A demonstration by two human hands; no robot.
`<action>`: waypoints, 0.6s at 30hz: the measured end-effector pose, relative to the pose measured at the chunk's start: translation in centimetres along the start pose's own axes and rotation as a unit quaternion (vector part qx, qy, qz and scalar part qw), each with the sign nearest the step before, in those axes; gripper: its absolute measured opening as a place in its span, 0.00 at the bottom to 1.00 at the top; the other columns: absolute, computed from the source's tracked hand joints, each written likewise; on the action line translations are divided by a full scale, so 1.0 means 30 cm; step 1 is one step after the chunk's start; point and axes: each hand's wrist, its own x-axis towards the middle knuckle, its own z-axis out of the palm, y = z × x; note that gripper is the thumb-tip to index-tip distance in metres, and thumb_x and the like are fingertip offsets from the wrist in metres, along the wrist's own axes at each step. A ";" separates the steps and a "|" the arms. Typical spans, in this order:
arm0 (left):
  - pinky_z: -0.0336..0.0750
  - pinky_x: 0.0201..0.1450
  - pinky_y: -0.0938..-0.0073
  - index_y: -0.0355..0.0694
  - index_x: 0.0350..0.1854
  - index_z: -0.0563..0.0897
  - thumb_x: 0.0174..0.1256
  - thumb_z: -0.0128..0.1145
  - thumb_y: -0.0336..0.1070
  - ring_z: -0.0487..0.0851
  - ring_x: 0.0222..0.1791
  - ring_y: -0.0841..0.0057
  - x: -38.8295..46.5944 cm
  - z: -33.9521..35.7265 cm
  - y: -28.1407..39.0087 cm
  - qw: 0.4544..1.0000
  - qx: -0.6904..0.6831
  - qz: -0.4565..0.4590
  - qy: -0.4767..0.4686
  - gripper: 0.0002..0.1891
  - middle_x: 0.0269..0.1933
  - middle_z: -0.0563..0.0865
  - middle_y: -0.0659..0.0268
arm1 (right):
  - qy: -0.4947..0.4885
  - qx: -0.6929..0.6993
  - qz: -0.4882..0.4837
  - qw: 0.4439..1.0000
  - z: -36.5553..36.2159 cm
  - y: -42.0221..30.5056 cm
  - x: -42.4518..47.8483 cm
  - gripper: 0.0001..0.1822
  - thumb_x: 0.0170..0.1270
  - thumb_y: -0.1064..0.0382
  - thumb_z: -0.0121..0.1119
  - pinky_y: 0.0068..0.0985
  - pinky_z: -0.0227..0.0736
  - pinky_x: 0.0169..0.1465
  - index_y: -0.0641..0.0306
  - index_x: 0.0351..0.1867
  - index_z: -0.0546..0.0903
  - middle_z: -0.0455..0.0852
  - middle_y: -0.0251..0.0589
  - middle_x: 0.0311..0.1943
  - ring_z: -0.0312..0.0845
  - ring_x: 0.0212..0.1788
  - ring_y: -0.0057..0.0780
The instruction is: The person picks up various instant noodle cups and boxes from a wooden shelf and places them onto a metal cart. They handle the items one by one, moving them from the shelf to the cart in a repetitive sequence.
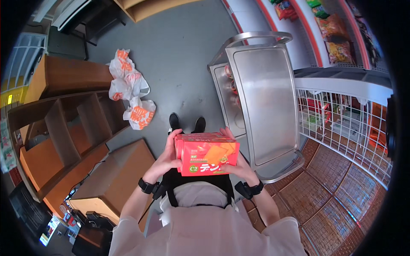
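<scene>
Between my two hands, in front of my waist, is a red box of biscuits [208, 153] with pictures of biscuits and writing on its faces. My left hand [168, 156] grips its left end, the thumb on the near face. Around the right end closes my right hand [240, 166], its thumb across the front lower corner and its fingertips at the top far edge. Each wrist wears a black strap with a small device and a cable. My shoes stand on the grey floor beyond the box.
To my right is a stainless steel trolley [266, 102] with red-topped items on its lower shelf. Behind it are a white wire basket [339, 118] and shelves with snack bags [336, 38]. White-and-orange plastic bags [128, 80] lie on the floor. A brown compartment shelf [67, 128] and cardboard box [112, 176] stand left.
</scene>
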 end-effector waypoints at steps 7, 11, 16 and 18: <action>0.58 0.73 0.63 0.54 0.76 0.43 0.32 0.64 0.17 0.58 0.73 0.67 0.205 -0.305 -0.230 0.998 -0.018 -0.059 -0.011 0.63 0.71 0.59 0.60 | 0.029 0.037 0.047 0.998 -0.094 0.283 0.213 0.58 0.54 0.70 0.72 0.31 0.45 0.75 0.63 0.78 0.40 0.45 0.42 0.78 0.45 0.77 0.28; 0.62 0.71 0.65 0.47 0.72 0.50 0.30 0.75 0.27 0.65 0.68 0.68 0.378 -0.496 -0.366 0.995 -0.049 -0.068 0.047 0.61 0.66 0.65 0.63 | 0.065 0.095 0.078 0.990 -0.171 0.481 0.399 0.57 0.53 0.70 0.72 0.30 0.48 0.74 0.63 0.77 0.43 0.48 0.43 0.77 0.49 0.76 0.28; 0.63 0.70 0.66 0.45 0.71 0.53 0.37 0.77 0.41 0.67 0.68 0.69 0.533 -0.635 -0.513 0.974 -0.064 -0.126 0.176 0.57 0.64 0.67 0.63 | 0.160 0.114 0.133 0.972 -0.250 0.752 0.539 0.47 0.57 0.73 0.68 0.28 0.59 0.70 0.63 0.75 0.53 0.62 0.39 0.70 0.61 0.69 0.25; 0.64 0.70 0.66 0.44 0.72 0.52 0.38 0.77 0.43 0.68 0.68 0.69 0.563 -0.659 -0.558 0.969 -0.055 -0.130 0.204 0.57 0.64 0.67 0.63 | 0.220 0.117 0.162 0.955 -0.259 0.839 0.549 0.42 0.58 0.73 0.68 0.27 0.64 0.67 0.64 0.72 0.58 0.70 0.37 0.65 0.67 0.65 0.24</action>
